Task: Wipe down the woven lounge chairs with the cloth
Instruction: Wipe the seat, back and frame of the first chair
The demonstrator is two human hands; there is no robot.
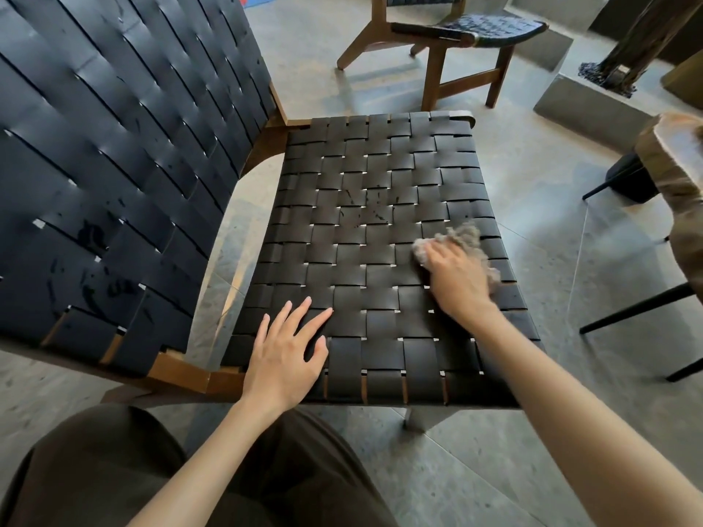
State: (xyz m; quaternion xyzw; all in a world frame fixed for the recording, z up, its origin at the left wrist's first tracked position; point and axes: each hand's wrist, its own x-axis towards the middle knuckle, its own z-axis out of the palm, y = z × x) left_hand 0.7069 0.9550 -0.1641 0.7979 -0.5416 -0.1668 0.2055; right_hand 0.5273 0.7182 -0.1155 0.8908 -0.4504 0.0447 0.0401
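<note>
A black woven lounge chair [365,207] fills the view, and a second woven chair [490,30] stands well behind it. The left grip [285,359] lies flat, fingers spread, on the seat's near edge; the right grip [456,279] is clamped over the crumpled grey cloth [466,235] on the seat's right side

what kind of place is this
Probably a lounge or showroom-style seating area, not certain: a black woven-strap lounge chair with wooden frame, a matching second chair beyond, a polished grey stone-look floor, and grey concrete blocks.
</note>
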